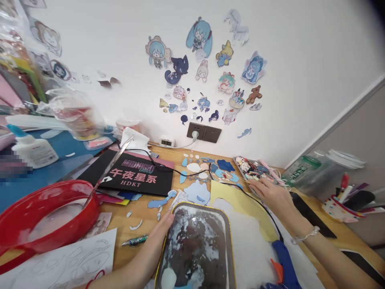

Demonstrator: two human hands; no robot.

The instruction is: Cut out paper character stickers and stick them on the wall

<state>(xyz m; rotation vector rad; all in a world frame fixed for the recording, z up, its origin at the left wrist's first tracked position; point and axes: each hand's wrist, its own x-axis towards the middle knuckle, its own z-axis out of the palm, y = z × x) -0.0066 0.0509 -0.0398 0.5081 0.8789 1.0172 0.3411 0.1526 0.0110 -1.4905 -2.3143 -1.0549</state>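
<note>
My left hand (161, 230) rests against the left rim of a metal tray (228, 241) smeared with dark and white residue; its fingers lie together along the edge, closed on the rim. My right hand (272, 194) lies flat with fingers stretched out on the desk, touching a printed character sheet (251, 167). A yellow paper (237, 200) lies between the hands. Blue and white cut-out pieces (197, 192) are scattered just beyond the tray.
A red bowl (18, 218) with white liquid and a metal stick stands at left. A black card (135, 176), a glue bottle (33, 150), a blue glue gun (285, 261) with its black cord, a pen cup (343, 208) and wall stickers (207, 76) surround the desk.
</note>
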